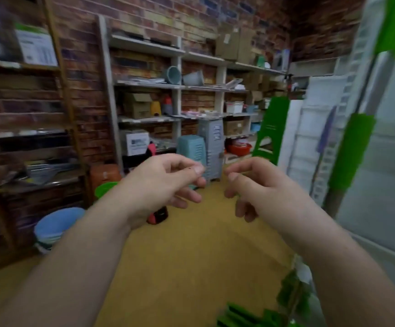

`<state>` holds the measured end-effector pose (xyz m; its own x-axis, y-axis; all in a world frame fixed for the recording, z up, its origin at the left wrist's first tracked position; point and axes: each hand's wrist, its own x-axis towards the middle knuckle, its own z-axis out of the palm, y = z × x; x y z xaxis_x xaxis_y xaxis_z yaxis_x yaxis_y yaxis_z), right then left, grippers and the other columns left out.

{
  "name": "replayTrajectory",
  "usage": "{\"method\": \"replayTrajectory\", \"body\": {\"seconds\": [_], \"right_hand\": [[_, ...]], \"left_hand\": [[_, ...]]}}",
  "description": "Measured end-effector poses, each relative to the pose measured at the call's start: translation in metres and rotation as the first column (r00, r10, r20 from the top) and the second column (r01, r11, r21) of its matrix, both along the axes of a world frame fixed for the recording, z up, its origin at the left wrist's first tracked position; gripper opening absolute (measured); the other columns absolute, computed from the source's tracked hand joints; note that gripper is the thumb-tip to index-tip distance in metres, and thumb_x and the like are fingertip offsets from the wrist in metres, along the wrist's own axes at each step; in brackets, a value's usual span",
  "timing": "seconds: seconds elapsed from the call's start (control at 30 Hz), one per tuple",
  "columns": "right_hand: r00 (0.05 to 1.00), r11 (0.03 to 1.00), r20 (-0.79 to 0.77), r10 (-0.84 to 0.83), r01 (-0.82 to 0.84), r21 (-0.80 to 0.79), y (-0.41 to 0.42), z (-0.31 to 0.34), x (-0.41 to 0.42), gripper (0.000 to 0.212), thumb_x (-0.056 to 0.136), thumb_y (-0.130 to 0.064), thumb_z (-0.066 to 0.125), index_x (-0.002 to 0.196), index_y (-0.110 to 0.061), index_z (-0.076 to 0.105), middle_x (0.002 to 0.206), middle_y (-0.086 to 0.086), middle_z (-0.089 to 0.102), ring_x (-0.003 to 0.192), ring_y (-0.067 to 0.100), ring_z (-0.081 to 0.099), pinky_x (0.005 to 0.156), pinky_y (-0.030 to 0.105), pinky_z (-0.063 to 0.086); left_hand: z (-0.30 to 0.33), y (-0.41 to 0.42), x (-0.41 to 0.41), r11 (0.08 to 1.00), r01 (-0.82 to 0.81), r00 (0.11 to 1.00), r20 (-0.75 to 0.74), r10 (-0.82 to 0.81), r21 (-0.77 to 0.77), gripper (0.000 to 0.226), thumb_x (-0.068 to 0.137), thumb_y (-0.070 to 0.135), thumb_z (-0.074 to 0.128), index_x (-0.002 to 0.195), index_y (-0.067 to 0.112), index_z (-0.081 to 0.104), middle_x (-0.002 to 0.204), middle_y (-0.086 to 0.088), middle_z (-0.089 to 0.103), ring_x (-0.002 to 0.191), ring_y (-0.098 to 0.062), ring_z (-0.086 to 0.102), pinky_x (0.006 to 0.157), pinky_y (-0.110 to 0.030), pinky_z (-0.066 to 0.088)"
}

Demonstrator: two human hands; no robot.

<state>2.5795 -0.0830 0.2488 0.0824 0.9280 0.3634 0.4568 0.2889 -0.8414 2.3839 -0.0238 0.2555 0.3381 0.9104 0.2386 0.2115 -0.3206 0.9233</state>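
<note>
Both my forearms reach forward at chest height over a yellow-brown floor (191,256). My left hand (165,185) is raised with its fingers loosely curled and the thumb tip close to the forefinger. My right hand (258,187) mirrors it a short gap to the right, also with its thumb close to the forefinger. I see nothing between the fingers of either hand, and the view is blurred.
White shelves (149,86) with boxes and pots line the brick wall ahead. Stacked plastic stools (210,147) stand on the floor behind my hands, with a green stool (272,128) to their right. A blue bucket (57,223) sits low left. White panels (321,138) lean at the right.
</note>
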Motion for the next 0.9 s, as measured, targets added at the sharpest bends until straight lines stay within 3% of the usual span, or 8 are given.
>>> {"method": "replayTrajectory", "body": {"seconds": [0.17,0.23,0.33,0.53,0.73,0.9], "right_hand": [[0.959,0.958,-0.039,0.28,-0.282,-0.051,0.108,-0.012,-0.181,0.007,0.102,-0.027,0.055,0.101,-0.026,0.062,0.072,-0.012,0.072,0.052,0.01,0.062,0.047,0.023,0.049],[0.936,0.936,-0.068,0.345,-0.349,-0.053,0.126,-0.012,-0.22,0.009,0.103,-0.023,0.055,0.102,-0.02,0.063,0.067,-0.008,0.07,0.052,0.013,0.06,0.046,0.026,0.047],[0.877,0.875,-0.079,0.473,-0.479,-0.069,0.174,-0.016,-0.315,0.009,0.103,-0.021,0.055,0.103,-0.017,0.064,0.063,-0.008,0.067,0.052,0.015,0.059,0.045,0.024,0.045],[0.726,0.719,-0.096,0.681,-0.688,-0.099,0.262,-0.022,-0.483,0.01,0.102,-0.024,0.056,0.101,-0.021,0.066,0.069,-0.005,0.072,0.051,0.011,0.061,0.044,0.021,0.046],[0.541,0.533,-0.045,0.84,-0.837,-0.12,0.351,-0.044,-0.629,0.011,0.103,-0.03,0.054,0.104,-0.031,0.065,0.078,-0.008,0.075,0.059,0.011,0.067,0.056,0.027,0.052],[0.38,0.376,-0.032,0.924,-0.921,-0.099,0.434,-0.04,-0.752,0.013,0.103,-0.029,0.052,0.106,-0.031,0.065,0.079,-0.008,0.075,0.059,0.01,0.068,0.052,0.023,0.053]], "left_hand": [[-0.008,0.053,-0.188,0.969,-0.246,0.969,0.037,0.246,0.007,0.011,0.098,0.024,0.064,0.101,0.017,0.073,0.09,-0.002,0.081,0.069,-0.015,0.077,0.064,-0.029,0.06],[-0.01,0.065,-0.228,0.951,-0.31,0.949,0.055,0.31,0.003,0.01,0.099,0.021,0.063,0.098,0.017,0.073,0.09,-0.003,0.081,0.067,-0.014,0.075,0.06,-0.026,0.058],[-0.013,0.078,-0.322,0.887,-0.46,0.884,0.079,0.461,-0.025,0.011,0.099,0.021,0.063,0.1,0.016,0.072,0.089,-0.001,0.081,0.067,-0.014,0.075,0.058,-0.025,0.059],[-0.029,0.102,-0.474,0.716,-0.698,0.71,0.1,0.697,-0.037,0.012,0.099,0.027,0.063,0.104,0.025,0.074,0.088,0.007,0.081,0.075,-0.016,0.079,0.063,-0.026,0.063],[-0.052,0.139,-0.599,0.528,-0.847,0.52,0.109,0.847,-0.063,0.012,0.099,0.029,0.063,0.104,0.026,0.074,0.092,0.003,0.081,0.079,-0.018,0.079,0.064,-0.027,0.061],[-0.055,0.183,-0.694,0.341,-0.938,0.329,0.137,0.934,-0.071,0.015,0.1,0.027,0.062,0.106,0.021,0.074,0.094,0.0,0.081,0.083,-0.023,0.079,0.066,-0.031,0.062]]}}
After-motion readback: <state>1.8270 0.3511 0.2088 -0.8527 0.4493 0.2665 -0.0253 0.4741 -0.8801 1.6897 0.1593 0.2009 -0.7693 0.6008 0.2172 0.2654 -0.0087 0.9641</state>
